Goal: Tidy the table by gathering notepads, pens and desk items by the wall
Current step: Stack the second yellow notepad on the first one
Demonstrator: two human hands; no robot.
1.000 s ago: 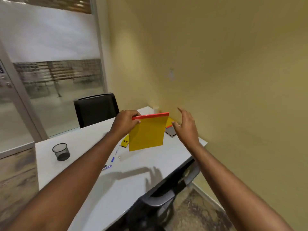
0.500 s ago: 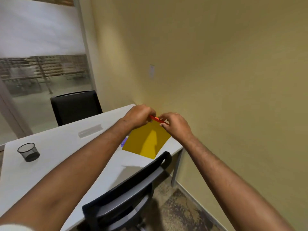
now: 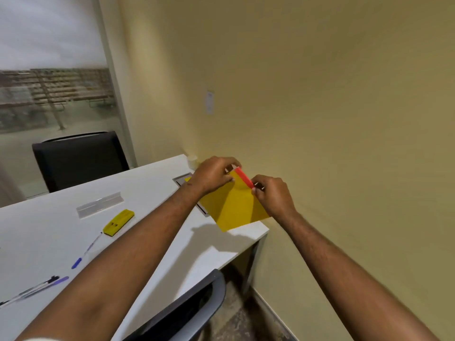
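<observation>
Head view: both hands hold the yellow notepad [image 3: 234, 205] by its red binding strip [image 3: 243, 177], the left hand [image 3: 213, 174] pinching the far end, the right hand [image 3: 273, 194] the near end. The pad hangs below the fingers over the table [image 3: 152, 193] corner by the wall [image 3: 320, 119]. Best lowered flat and squared to the wall, releasing both pinches together. Pens [image 3: 86, 251] lie well left of the fingers.

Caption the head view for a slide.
Both hands, left and right, hold a red-topped yellow notepad near the wall.
</observation>
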